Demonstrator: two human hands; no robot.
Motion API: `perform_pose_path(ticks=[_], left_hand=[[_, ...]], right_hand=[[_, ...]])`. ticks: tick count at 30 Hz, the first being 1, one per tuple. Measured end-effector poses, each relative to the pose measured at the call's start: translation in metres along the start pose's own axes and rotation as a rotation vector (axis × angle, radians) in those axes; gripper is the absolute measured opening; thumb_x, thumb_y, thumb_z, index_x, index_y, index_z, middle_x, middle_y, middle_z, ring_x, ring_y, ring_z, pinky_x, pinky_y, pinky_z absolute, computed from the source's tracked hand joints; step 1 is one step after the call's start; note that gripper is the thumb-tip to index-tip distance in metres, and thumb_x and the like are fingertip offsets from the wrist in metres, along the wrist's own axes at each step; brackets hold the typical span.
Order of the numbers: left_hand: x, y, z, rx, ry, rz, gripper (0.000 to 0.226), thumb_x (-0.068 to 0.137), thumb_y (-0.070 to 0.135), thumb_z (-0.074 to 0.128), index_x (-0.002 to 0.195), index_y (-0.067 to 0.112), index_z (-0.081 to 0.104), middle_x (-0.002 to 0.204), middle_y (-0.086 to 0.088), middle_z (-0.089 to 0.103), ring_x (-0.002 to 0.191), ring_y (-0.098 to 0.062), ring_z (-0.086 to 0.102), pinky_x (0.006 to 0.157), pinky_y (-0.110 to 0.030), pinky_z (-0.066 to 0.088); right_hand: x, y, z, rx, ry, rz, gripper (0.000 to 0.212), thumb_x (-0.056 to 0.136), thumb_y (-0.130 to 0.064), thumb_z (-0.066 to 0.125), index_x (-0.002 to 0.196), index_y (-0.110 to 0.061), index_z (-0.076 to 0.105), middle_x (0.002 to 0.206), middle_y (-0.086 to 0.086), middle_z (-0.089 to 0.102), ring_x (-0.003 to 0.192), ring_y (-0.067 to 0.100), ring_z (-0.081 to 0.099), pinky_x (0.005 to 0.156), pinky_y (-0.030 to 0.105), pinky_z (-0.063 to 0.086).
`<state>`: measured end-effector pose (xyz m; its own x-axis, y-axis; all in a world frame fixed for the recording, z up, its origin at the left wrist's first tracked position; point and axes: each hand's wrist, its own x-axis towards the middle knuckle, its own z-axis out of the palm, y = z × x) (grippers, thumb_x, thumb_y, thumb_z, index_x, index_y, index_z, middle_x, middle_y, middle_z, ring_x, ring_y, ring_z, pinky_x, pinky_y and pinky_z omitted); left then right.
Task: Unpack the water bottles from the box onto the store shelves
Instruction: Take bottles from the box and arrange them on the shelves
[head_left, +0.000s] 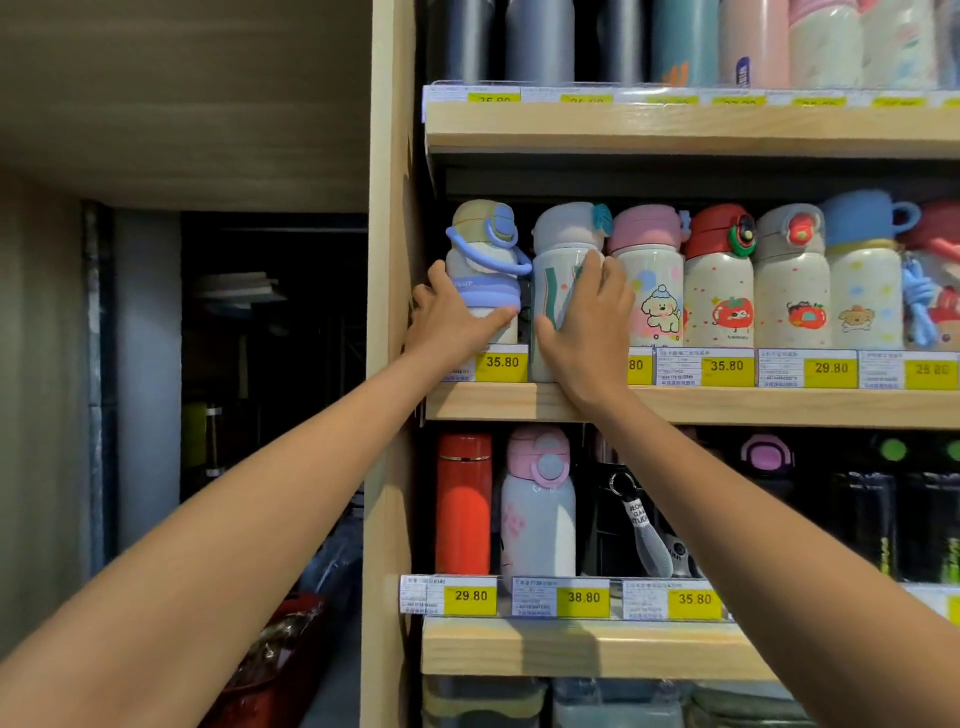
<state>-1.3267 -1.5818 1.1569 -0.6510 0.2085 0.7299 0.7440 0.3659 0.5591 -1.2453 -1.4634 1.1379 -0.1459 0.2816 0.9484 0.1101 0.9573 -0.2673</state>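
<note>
Both arms reach up to the middle shelf. My left hand wraps the lower part of a cream bottle with a blue strap and band, at the shelf's far left against the side panel. My right hand grips a pale bottle with green and orange marks and a grey lid, right beside the first. That bottle's base sits at the shelf's front edge, over the price strip. The box is out of view.
To the right stand several cartoon-printed bottles in a tight row. Tall flasks fill the upper shelf. A red flask and a pink-lidded bottle stand on the lower shelf. A wooden upright bounds the shelves on the left.
</note>
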Motion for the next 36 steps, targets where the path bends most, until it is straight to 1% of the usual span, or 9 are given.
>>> perform_pose_path(ticks=[4,9,14,17,20,23,27,32,36], left_hand=[[-0.003,-0.003,-0.004,-0.086,-0.05,0.039,0.089,0.087,0.044,0.059,0.149,0.013,0.003,0.148,-0.007,0.035,0.128,-0.027,0.045,0.09,-0.03,0.039],[-0.005,0.001,0.001,0.052,-0.033,0.029,0.095,0.08,0.056,0.062,0.146,0.014,0.009,0.146,-0.011,0.029,0.129,-0.03,0.042,0.098,-0.04,0.041],[-0.006,0.002,0.004,0.148,0.015,0.02,0.088,0.083,0.053,0.058,0.146,0.013,0.01,0.143,-0.012,0.036,0.122,-0.031,0.048,0.085,-0.036,0.041],[-0.008,0.0,0.005,0.13,0.04,0.044,0.085,0.084,0.05,0.056,0.147,0.014,0.011,0.14,-0.012,0.04,0.121,-0.032,0.049,0.088,-0.039,0.045],[-0.01,-0.001,0.005,0.124,0.074,0.045,0.082,0.084,0.048,0.054,0.147,0.014,0.013,0.138,-0.011,0.043,0.119,-0.033,0.051,0.091,-0.043,0.047],[-0.011,-0.005,0.005,0.057,0.098,0.046,0.082,0.082,0.046,0.055,0.147,0.016,0.016,0.136,-0.01,0.047,0.119,-0.032,0.051,0.092,-0.042,0.047],[-0.012,-0.006,0.006,0.027,0.125,0.039,0.082,0.082,0.045,0.057,0.148,0.019,0.015,0.135,-0.011,0.048,0.12,-0.032,0.05,0.093,-0.041,0.046],[-0.012,-0.008,0.008,0.038,0.129,0.054,0.083,0.083,0.046,0.056,0.149,0.018,0.014,0.137,-0.011,0.047,0.121,-0.032,0.05,0.095,-0.042,0.045],[-0.013,-0.007,0.007,0.045,0.159,0.061,0.079,0.083,0.044,0.056,0.145,0.014,0.018,0.136,-0.01,0.048,0.119,-0.032,0.052,0.09,-0.04,0.045]], right_hand=[[0.0,0.001,-0.001,0.037,0.013,0.02,0.073,0.081,-0.026,0.064,0.141,-0.002,0.03,0.141,0.018,0.035,0.126,0.036,0.034,0.106,0.039,0.027],[-0.004,-0.003,-0.001,-0.016,0.022,0.049,0.069,0.082,-0.027,0.054,0.141,-0.001,0.029,0.137,0.016,0.04,0.122,0.035,0.038,0.103,0.039,0.029],[-0.004,0.001,0.002,-0.026,0.026,-0.005,0.065,0.082,-0.028,0.057,0.137,-0.002,0.034,0.131,0.016,0.043,0.117,0.034,0.042,0.099,0.038,0.033],[-0.003,0.003,0.003,0.009,0.031,-0.01,0.064,0.081,-0.028,0.059,0.135,-0.003,0.036,0.131,0.017,0.041,0.116,0.034,0.04,0.099,0.038,0.034],[-0.003,0.001,0.002,0.052,0.02,0.023,0.067,0.084,-0.026,0.054,0.142,-0.002,0.029,0.137,0.017,0.039,0.121,0.035,0.036,0.102,0.038,0.029],[-0.004,0.001,0.001,0.007,0.001,0.001,0.07,0.086,-0.026,0.051,0.145,-0.001,0.024,0.134,0.016,0.043,0.117,0.035,0.038,0.098,0.036,0.028],[-0.005,0.001,0.001,0.024,0.032,-0.047,0.07,0.083,-0.029,0.062,0.14,-0.003,0.032,0.132,0.016,0.044,0.118,0.033,0.042,0.098,0.037,0.035],[-0.007,-0.002,0.0,0.056,0.012,-0.031,0.067,0.081,-0.024,0.057,0.139,-0.006,0.03,0.135,0.015,0.037,0.109,0.034,0.053,0.076,0.038,0.044],[-0.005,-0.001,0.002,0.013,-0.045,0.004,0.081,0.081,-0.027,0.056,0.149,-0.007,0.017,0.144,0.016,0.034,0.124,0.034,0.041,0.091,0.041,0.042]])
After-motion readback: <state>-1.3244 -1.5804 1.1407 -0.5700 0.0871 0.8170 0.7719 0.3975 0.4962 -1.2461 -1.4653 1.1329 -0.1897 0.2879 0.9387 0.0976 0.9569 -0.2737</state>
